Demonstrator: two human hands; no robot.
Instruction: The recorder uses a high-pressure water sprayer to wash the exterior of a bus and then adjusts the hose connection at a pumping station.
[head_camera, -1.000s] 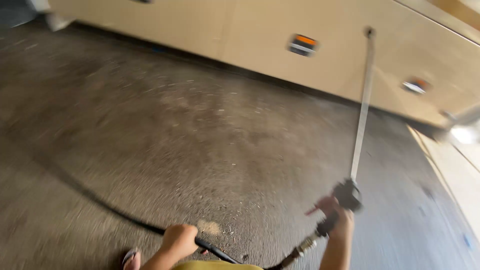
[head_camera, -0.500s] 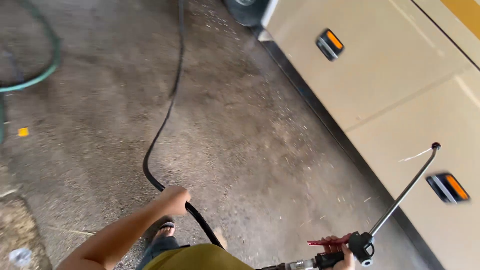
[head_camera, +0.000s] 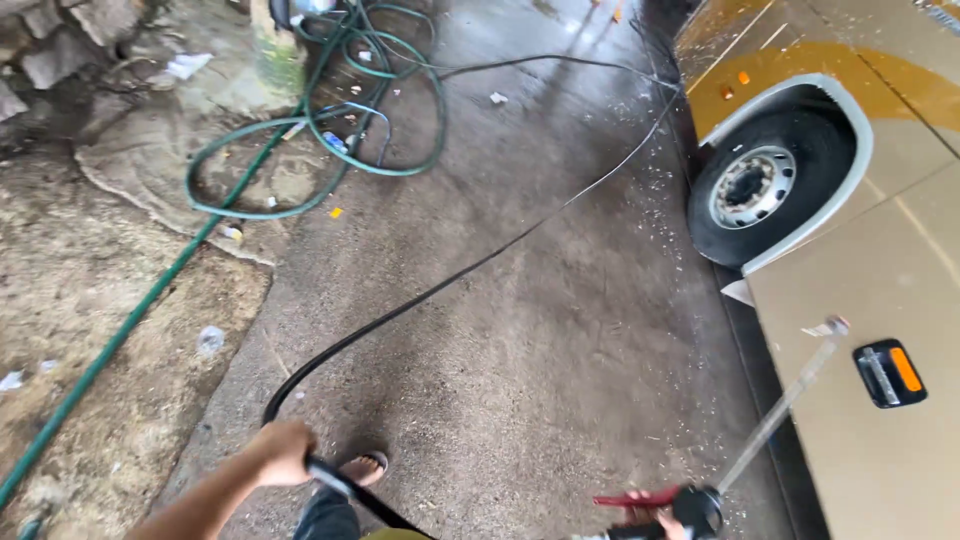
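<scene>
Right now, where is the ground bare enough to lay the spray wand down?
Bare concrete lies between the black hose and the bus wheel, ahead of the spray wand. It is crowded at the far left: coiled green hose, scattered litter and rough dirt.

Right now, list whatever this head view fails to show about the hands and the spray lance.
- Right hand: cut off by the bottom edge; grip on the spray lance unclear.
- Lance nozzle: blurred, too small to tell.
- Black hose: far end lost among the green hoses.
- Left hand: fingers hidden, curled around the hose.
</scene>
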